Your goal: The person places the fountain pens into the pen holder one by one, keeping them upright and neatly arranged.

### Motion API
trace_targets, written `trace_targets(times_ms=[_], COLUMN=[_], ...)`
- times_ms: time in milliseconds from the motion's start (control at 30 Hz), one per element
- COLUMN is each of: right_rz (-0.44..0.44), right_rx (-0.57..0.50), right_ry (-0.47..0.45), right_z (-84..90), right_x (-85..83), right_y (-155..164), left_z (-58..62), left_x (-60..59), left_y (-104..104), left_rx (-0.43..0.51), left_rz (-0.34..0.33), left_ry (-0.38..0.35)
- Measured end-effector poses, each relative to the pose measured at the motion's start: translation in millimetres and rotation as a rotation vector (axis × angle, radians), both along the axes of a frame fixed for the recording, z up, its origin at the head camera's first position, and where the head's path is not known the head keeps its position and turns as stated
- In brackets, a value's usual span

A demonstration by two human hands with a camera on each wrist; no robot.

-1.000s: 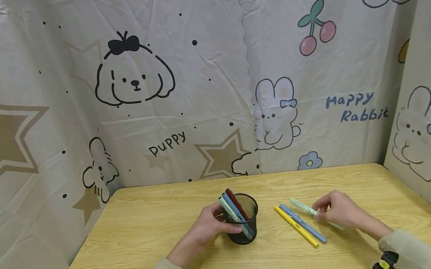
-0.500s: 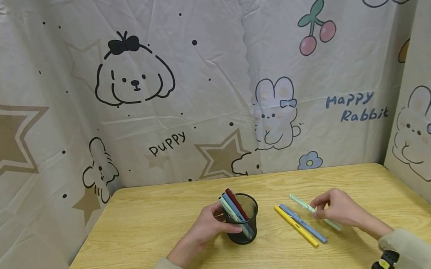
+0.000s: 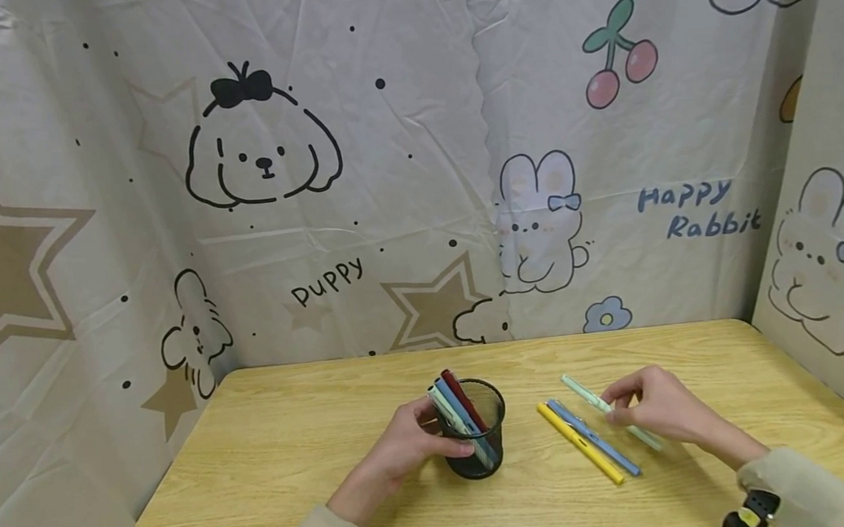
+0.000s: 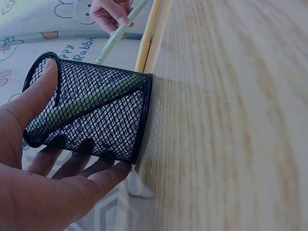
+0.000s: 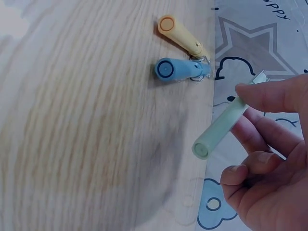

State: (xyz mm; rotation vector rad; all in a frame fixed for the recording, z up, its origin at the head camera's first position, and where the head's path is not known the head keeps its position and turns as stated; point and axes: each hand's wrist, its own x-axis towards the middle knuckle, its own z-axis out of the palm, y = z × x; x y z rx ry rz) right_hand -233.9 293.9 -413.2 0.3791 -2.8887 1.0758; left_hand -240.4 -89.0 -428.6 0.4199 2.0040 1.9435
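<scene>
Head view: two hands worked over pens on a wooden desk (image 3: 272,437).
Left hand (image 3: 398,449) gripped the mesh pen holder (image 3: 478,439); right hand (image 3: 660,410) pinched a mint-green pen (image 3: 585,392).

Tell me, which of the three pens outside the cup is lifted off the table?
The pale green pen, pinched by the right hand. The yellow pen and blue pen lie flat, untouched.

A light wooden table (image 3: 294,436) stands against a cloth backdrop (image 3: 400,159) printed with a puppy, rabbits, cherries and stars. On the table, a yellow pen (image 3: 580,443) and a blue pen (image 3: 594,439) lie side by side, slanting, nearly touching along their length.
</scene>
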Motion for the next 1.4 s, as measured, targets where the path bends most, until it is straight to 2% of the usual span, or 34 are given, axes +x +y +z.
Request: trace_targets(times_ms=[300,1400], right_rz=[-0.003,-0.016], right_rx=[-0.031,-0.118], right_ry=[0.011,0.050], right_z=[2.2,27.0], right_x=[0.3,8.9], right_y=[-3.6,-36.3], left_z=[-1.6,-1.3], left_x=[-0.5,0.6], left_y=[-0.3,-0.2], left_rx=[-0.008,0.008], left_rz=[0.007,0.000], left_ry=[-0.006,0.008])
